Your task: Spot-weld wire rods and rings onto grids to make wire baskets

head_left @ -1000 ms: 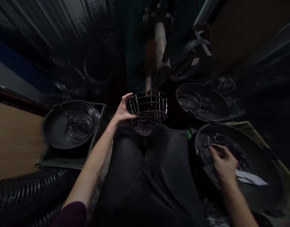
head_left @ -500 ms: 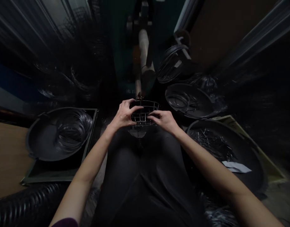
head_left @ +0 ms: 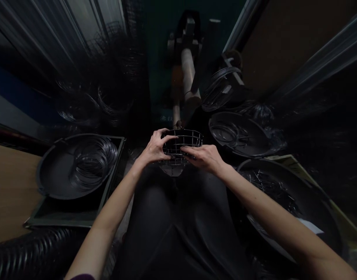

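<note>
A small round wire basket (head_left: 192,137), made of thin metal rods in a grid, is held between my hands in front of the machine. My left hand (head_left: 155,149) is wrapped around its left side, thumb low and fingers over the upper wires. Against the near right part of the grid, my right hand (head_left: 208,157) has thumb and fingers drawn together. Whether a separate wire is pinched there is too dark to make out. Just beyond the basket, the slanted arm of a welding machine (head_left: 188,68) comes down close to its far rim.
On the left, a dark basin (head_left: 56,171) with wire rings (head_left: 93,163) rests on a metal frame. Two basins stand at right: the farther (head_left: 254,132) with rings, the nearer (head_left: 318,202) with short wire pieces and white paper. A wire coil (head_left: 219,85) is behind.
The view has shifted, so surroundings sit lower and farther right. My right hand has moved slightly lower relative to the basket, its fingers lying more across the wires. My left hand keeps its hold.
</note>
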{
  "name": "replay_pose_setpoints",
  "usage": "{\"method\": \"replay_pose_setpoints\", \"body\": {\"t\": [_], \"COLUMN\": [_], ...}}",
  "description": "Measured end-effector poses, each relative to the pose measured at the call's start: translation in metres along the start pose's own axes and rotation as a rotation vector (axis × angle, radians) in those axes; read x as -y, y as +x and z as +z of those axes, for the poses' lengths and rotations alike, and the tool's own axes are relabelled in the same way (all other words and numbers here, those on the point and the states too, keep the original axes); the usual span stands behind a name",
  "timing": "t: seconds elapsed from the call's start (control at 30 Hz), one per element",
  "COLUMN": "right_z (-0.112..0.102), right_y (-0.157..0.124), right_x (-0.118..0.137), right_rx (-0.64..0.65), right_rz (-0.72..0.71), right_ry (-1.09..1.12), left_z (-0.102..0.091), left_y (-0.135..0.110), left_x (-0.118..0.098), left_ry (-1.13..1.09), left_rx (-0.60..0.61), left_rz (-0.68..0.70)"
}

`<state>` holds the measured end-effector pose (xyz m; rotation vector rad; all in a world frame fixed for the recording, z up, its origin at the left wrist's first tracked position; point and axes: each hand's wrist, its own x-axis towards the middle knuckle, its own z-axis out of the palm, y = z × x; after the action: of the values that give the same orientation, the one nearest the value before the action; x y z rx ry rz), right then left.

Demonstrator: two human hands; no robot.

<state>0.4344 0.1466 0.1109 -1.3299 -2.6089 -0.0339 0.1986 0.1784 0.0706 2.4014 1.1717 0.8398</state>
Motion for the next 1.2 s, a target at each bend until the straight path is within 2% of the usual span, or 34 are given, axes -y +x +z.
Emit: {"method": "replay_pose_setpoints", "body": {"t": [0.23, 0.53, 0.67, 0.77, 0.9, 1.2], "right_z": [-0.008, -0.016, -0.012, -0.006, 0.004, 0.01], "right_y": [0.001, 0.026, 0.023, 0.012, 0.009, 0.034], "right_x": [0.003, -0.006, -0.007, -0.006, -0.008, -0.023], "right_rx": [0.0, -0.015, -0.079, -0.173, -0.282, -0.31], "right_rz": [-0.032, -0.034, -0.032, 0.023, 0.179, 0.279], "right_ry": [-0.06, -0.102, -0.084, -0.056, -0.014, 0.164], "left_z": [-0.009, -0.019, -0.02, -0.018, -0.017, -0.02], "left_y": [-0.002, 0.022, 0.024, 0.025, 0.034, 0.056], "left_x": [-0.011, 0.001, 0.002, 0.004, 0.009, 0.029], "left_ry": [0.018, -0.032, -0.062, -0.087, -0.088, -0.081], "left_rx": [-0.007, 0.011, 0.013, -0.007, -0.023, -0.011], "left_rz": [-0.045, -0.071, -0.062, -0.061, -0.077, -0.064]}}
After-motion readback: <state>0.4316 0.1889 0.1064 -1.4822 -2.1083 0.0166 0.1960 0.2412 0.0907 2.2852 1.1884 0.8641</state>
